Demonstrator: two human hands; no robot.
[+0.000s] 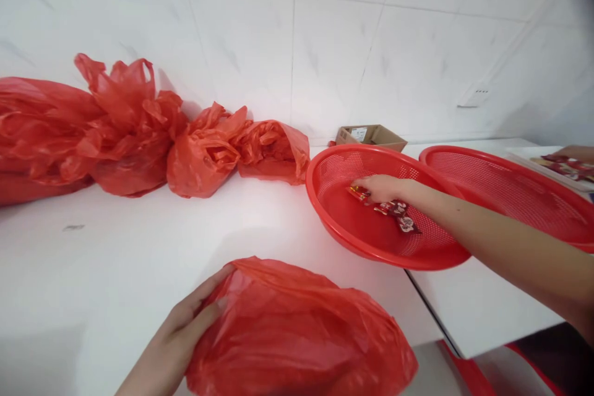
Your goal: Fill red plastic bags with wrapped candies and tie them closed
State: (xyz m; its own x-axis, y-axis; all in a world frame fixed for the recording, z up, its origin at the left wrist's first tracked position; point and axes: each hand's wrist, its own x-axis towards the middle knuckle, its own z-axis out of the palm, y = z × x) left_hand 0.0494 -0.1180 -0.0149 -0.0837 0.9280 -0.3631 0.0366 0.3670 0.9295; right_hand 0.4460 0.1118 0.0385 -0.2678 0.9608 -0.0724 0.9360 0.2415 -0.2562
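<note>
My left hand (185,325) pinches the rim of a red plastic bag (301,328) at the front of the table, thumb on one side and fingers on the other. The bag's mouth is spread and its inside cannot be made out. My right hand (383,187) reaches into a red plastic basket (325,213), its fingers closed on a small red snack packet (358,193). Beside that hand, a few more dark red wrapped snack packets (406,223) lie on the basket floor. The right fingertips are partly hidden.
Several filled red bags (134,161) line the tiled wall at left. A second red basket (501,179) stands at right, behind my forearm. An open cardboard box (371,136) sits behind the baskets. Another person's hand (575,153) is at the far right, over packets in a tray.
</note>
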